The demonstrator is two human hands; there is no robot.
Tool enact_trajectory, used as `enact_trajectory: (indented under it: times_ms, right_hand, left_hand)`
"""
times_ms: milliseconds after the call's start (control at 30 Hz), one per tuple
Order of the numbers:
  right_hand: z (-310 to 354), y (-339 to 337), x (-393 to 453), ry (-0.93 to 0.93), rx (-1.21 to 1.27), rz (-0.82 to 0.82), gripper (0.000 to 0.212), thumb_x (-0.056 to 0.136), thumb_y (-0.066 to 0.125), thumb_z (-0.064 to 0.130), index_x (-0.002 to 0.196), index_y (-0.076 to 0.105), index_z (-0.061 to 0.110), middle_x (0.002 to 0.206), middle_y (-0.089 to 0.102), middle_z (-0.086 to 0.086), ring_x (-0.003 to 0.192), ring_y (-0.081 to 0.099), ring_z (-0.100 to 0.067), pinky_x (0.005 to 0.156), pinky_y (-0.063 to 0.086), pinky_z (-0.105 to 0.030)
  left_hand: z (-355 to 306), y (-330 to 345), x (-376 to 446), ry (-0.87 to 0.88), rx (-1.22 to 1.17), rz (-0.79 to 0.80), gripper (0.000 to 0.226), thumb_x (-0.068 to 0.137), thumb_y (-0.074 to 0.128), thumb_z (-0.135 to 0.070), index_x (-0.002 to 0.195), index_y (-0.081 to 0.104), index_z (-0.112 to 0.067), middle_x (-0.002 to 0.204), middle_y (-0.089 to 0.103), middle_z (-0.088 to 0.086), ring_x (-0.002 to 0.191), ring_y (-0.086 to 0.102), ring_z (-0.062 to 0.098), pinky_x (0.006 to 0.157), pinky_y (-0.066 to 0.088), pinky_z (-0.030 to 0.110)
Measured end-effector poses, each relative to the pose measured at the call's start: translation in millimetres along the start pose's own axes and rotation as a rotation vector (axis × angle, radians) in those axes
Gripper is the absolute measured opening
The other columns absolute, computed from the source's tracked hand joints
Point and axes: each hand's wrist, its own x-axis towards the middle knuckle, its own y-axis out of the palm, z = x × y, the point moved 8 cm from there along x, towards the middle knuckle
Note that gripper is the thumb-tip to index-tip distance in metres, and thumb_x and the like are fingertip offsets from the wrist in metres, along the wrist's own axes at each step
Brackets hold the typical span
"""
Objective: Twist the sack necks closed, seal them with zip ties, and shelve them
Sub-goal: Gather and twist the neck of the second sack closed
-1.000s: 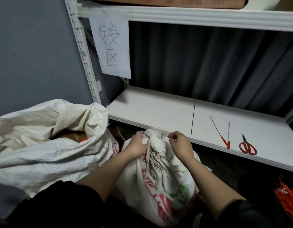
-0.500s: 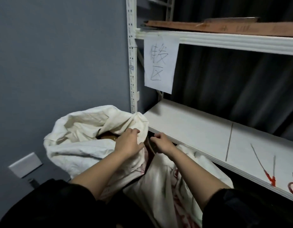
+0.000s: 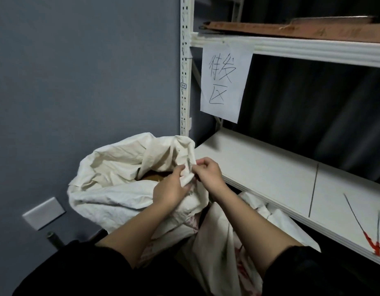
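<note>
Now, step: I judge I am gathering the mouth of the open cream woven sack (image 3: 120,184) so its neck can be twisted.
Left hand (image 3: 171,192): fingers curled, gripping the sack's rim cloth.
Right hand (image 3: 208,173): fingertips pinching the same fold, just beside my left.
Sack position: on the floor against the grey wall, left of the white metal shelf (image 3: 270,174).
Contents: something brown shows inside; I cannot tell what.
Second sack: a white sack with red print (image 3: 223,242) lies below my forearms.
Next move: bunch the whole rim, twist, then reach for the red-headed zip ties (image 3: 364,231) on the shelf.
</note>
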Motion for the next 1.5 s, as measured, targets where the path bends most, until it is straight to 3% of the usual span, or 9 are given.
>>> enact_trajectory:
  times_ms: [233,267,300,500,700,833,1000,1167,1500]
  right_hand:
    - [-43.7,-42.8,-15.1,0.259,0.194,-0.123,0.031,0.096,0.046,0.013,0.099,0.056,-0.016,0.087,0.043,0.001,0.064,0.041,-0.017,0.053,0.033,-0.023]
    - [-58.8,-39.5,-20.5,0.345,0.136,-0.067,0.037,0.098,0.045,0.021,0.103,0.055,-0.014,0.113,0.050,-0.038,0.071,0.044,-0.017,0.057,0.033,-0.025]
    - [-75.7,-35.0,-25.3,0.423,0.106,-0.016,0.038,0.099,0.044,0.029,0.108,0.055,-0.006,0.094,0.054,-0.020,0.079,0.046,-0.017,0.065,0.036,-0.024]
    - [-133.9,-1.6,-30.7,0.646,0.172,0.050,0.071,0.095,0.047,0.050,0.148,0.027,0.008,0.145,0.040,-0.011,0.127,0.045,-0.030,0.082,0.038,-0.029]
    - [-162.2,18.7,-40.2,0.772,0.447,0.067,0.036,0.092,0.047,0.056,0.092,0.052,0.020,0.062,0.061,-0.005,0.040,0.055,-0.013,0.027,0.035,-0.015]
    - [-177.3,37.8,-39.0,0.797,0.658,0.077,0.056,0.086,0.052,0.062,0.113,0.061,0.014,0.063,0.070,-0.007,0.067,0.065,-0.022,0.049,0.050,-0.025]
    - [-154.1,40.4,-22.7,0.691,0.785,-0.027,0.045,0.090,0.058,0.036,0.124,0.059,0.006,0.113,0.067,-0.019,0.098,0.065,-0.033,0.071,0.055,-0.038]
    - [-93.3,6.5,5.9,0.326,0.540,-0.187,0.039,0.081,0.065,0.018,0.117,0.060,0.007,0.107,0.069,-0.013,0.101,0.066,-0.033,0.090,0.053,-0.045]
    - [6.7,-25.6,-3.7,0.060,0.474,-0.141,0.015,0.091,0.048,0.001,0.095,0.056,0.013,0.081,0.061,-0.007,0.072,0.058,-0.019,0.060,0.048,-0.025]
  left_hand:
    - [-0.1,-33.4,17.3,0.004,-0.373,0.017,0.023,0.093,0.045,-0.010,0.073,0.054,-0.013,0.069,0.057,0.006,0.076,0.051,0.028,0.060,0.028,0.030]
    - [3.0,-36.8,21.9,-0.013,-0.380,0.041,0.024,0.091,0.045,-0.007,0.069,0.051,-0.016,0.065,0.051,0.001,0.074,0.048,0.024,0.060,0.030,0.031]
    - [7.7,-40.0,27.5,-0.042,-0.375,0.052,0.021,0.088,0.045,-0.008,0.071,0.052,-0.017,0.066,0.051,-0.001,0.076,0.050,0.023,0.064,0.035,0.033]
    - [14.6,-58.8,22.2,-0.133,-0.288,-0.033,0.032,0.087,0.043,-0.007,0.118,0.040,-0.014,0.087,0.056,0.004,0.084,0.058,0.029,0.079,0.048,0.037]
    - [-1.4,-65.1,7.9,0.145,-0.059,-0.045,0.082,0.078,0.040,0.001,0.143,0.019,-0.045,0.123,0.056,0.011,0.098,0.058,0.036,0.077,0.047,0.038]
    - [3.6,-58.7,6.3,0.135,0.042,0.040,0.076,0.084,0.040,-0.006,0.144,0.018,-0.046,0.130,0.041,0.014,0.098,0.057,0.036,0.090,0.046,0.043]
    - [-0.8,-52.9,9.8,0.098,0.191,0.001,0.060,0.088,0.045,-0.019,0.145,0.027,-0.026,0.143,0.028,0.007,0.109,0.055,0.035,0.089,0.046,0.040]
    - [-2.6,-28.6,12.7,0.190,0.191,-0.008,0.052,0.092,0.046,-0.024,0.143,0.035,-0.020,0.149,0.031,-0.002,0.124,0.048,0.024,0.094,0.042,0.036]
    - [-6.1,26.7,16.1,0.232,0.275,0.325,0.037,0.094,0.041,-0.029,0.126,0.056,-0.018,0.132,0.053,0.005,0.123,0.047,0.028,0.098,0.043,0.041]
